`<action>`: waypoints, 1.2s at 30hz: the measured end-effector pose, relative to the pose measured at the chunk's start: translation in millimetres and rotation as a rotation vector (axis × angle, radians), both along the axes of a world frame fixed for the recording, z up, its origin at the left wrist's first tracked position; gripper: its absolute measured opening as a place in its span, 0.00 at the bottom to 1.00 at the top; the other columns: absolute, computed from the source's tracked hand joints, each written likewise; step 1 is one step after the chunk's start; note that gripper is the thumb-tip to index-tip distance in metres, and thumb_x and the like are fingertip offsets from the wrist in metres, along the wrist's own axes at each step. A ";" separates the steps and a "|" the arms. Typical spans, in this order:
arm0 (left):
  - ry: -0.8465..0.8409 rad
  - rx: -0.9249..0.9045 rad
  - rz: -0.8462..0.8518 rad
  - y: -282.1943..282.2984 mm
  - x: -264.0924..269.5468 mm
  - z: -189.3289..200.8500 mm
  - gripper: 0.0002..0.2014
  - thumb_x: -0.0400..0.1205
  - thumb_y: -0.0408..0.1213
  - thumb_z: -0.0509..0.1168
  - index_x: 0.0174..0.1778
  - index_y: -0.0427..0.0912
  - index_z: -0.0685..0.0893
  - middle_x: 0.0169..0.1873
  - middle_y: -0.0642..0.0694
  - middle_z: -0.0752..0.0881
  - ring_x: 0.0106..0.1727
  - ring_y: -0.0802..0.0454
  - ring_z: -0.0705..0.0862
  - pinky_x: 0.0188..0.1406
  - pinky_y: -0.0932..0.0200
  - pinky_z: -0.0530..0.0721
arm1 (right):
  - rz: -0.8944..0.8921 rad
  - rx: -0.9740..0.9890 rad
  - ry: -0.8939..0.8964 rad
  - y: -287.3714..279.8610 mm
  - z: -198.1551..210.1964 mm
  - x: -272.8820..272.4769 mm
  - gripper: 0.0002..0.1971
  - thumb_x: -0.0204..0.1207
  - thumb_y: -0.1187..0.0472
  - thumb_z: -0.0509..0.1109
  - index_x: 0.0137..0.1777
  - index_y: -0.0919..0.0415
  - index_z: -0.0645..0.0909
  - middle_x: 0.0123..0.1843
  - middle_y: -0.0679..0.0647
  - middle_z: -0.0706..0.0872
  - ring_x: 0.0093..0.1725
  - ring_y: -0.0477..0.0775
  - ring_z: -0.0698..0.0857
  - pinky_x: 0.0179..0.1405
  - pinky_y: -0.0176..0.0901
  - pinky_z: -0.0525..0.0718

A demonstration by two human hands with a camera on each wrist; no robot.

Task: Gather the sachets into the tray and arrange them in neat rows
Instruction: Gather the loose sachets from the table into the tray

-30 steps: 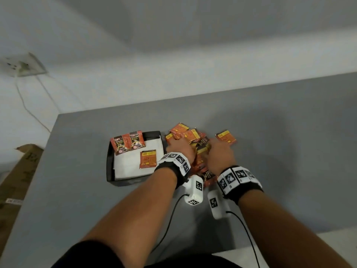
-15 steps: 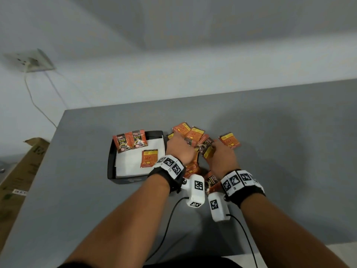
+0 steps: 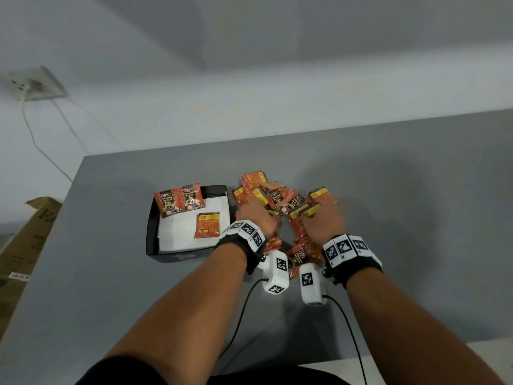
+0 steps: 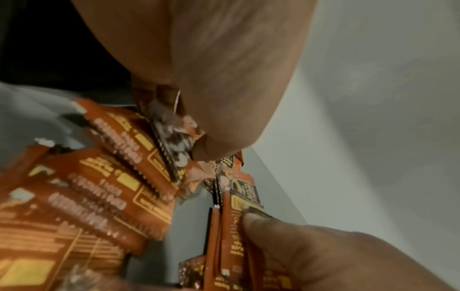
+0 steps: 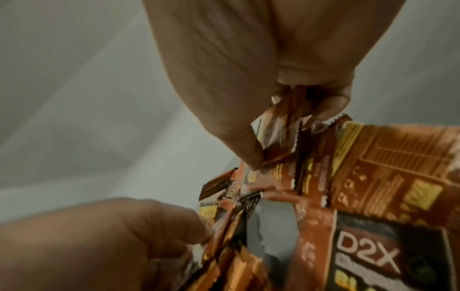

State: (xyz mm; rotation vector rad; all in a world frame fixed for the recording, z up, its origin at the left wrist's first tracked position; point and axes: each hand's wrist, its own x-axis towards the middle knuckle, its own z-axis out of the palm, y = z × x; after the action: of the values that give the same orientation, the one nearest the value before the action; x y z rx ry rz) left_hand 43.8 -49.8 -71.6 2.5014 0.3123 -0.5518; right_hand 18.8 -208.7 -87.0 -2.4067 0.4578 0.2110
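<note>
A heap of orange and black coffee sachets [image 3: 277, 200] lies on the grey table just right of the black tray [image 3: 151, 234]. My left hand [image 3: 256, 218] and right hand [image 3: 323, 220] close on the heap from either side and bunch the packets between them. In the left wrist view the thumb [image 4: 278, 238] presses sachets [image 4: 99, 196] against the curled fingers. In the right wrist view my fingers [image 5: 248, 98] and thumb [image 5: 139, 232] pinch several sachets [image 5: 361, 196]. Three sachets [image 3: 180, 202] lie in the tray on its white liner: two side by side at the back left, one near the right wall.
A cardboard box [image 3: 25, 245] stands off the table's left edge. A wall socket [image 3: 33, 84] with a cable is at the far left. Two white camera modules [image 3: 276, 273] with cables hang under my wrists. Grey tabletop stretches to the right.
Both hands have drawn the spread pile inward and bunched it. Sachets now stand up between the hands instead of lying flat. The tray and its three sachets have not moved.
</note>
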 end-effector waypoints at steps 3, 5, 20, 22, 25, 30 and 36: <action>-0.004 -0.030 -0.002 4.1 -1.9 7.8 0.29 0.69 0.39 0.75 0.67 0.40 0.76 0.57 0.39 0.85 0.56 0.38 0.85 0.53 0.44 0.90 | -0.042 -0.060 0.025 8.4 -3.7 -5.5 0.26 0.73 0.49 0.78 0.65 0.61 0.77 0.65 0.60 0.78 0.63 0.63 0.79 0.64 0.52 0.79; -0.033 -0.040 0.012 5.1 -1.5 9.3 0.29 0.74 0.29 0.71 0.72 0.39 0.73 0.61 0.37 0.85 0.60 0.38 0.85 0.54 0.51 0.87 | -0.039 -0.106 -0.020 9.4 -3.6 -8.7 0.30 0.71 0.48 0.81 0.68 0.61 0.76 0.68 0.61 0.78 0.66 0.64 0.78 0.68 0.55 0.78; -0.030 -0.082 -0.072 15.8 -0.7 22.9 0.14 0.84 0.42 0.59 0.38 0.38 0.83 0.36 0.42 0.85 0.38 0.45 0.83 0.37 0.54 0.81 | 0.029 0.151 -0.077 -30.4 27.0 1.3 0.09 0.77 0.63 0.66 0.39 0.65 0.84 0.36 0.56 0.88 0.38 0.57 0.86 0.35 0.42 0.76; 0.000 -0.007 -0.111 7.5 -2.1 17.3 0.16 0.85 0.44 0.59 0.44 0.36 0.86 0.42 0.40 0.88 0.45 0.43 0.87 0.48 0.51 0.87 | 0.042 0.159 -0.045 -34.1 26.4 1.6 0.09 0.79 0.63 0.65 0.39 0.64 0.83 0.37 0.56 0.87 0.38 0.57 0.85 0.33 0.42 0.74; 0.028 0.085 -0.185 -3.1 -6.2 11.7 0.13 0.84 0.43 0.62 0.58 0.41 0.85 0.43 0.43 0.89 0.44 0.46 0.87 0.40 0.54 0.87 | 0.114 0.090 -0.021 -31.8 18.6 0.6 0.08 0.79 0.63 0.65 0.40 0.62 0.83 0.37 0.54 0.86 0.38 0.54 0.85 0.31 0.38 0.71; -0.054 0.176 -0.154 -11.9 -9.8 7.4 0.18 0.80 0.43 0.66 0.67 0.50 0.82 0.52 0.46 0.89 0.60 0.40 0.85 0.62 0.37 0.82 | 0.127 -0.065 0.016 -21.5 3.4 -4.4 0.04 0.77 0.56 0.70 0.49 0.52 0.79 0.45 0.50 0.85 0.47 0.56 0.85 0.54 0.51 0.86; -0.156 -0.143 -0.075 9.8 -6.2 34.0 0.10 0.84 0.36 0.66 0.59 0.45 0.74 0.43 0.49 0.83 0.46 0.46 0.86 0.45 0.52 0.85 | 0.117 -0.264 0.057 -14.9 -4.7 -7.6 0.30 0.71 0.50 0.78 0.69 0.60 0.74 0.71 0.62 0.77 0.72 0.67 0.74 0.72 0.64 0.76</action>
State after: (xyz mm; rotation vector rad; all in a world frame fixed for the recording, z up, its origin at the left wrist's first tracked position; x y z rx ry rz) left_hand 37.6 -40.0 -37.7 2.4073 0.1157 -0.3903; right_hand 11.2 -223.6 -91.7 -2.6950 0.3914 0.2863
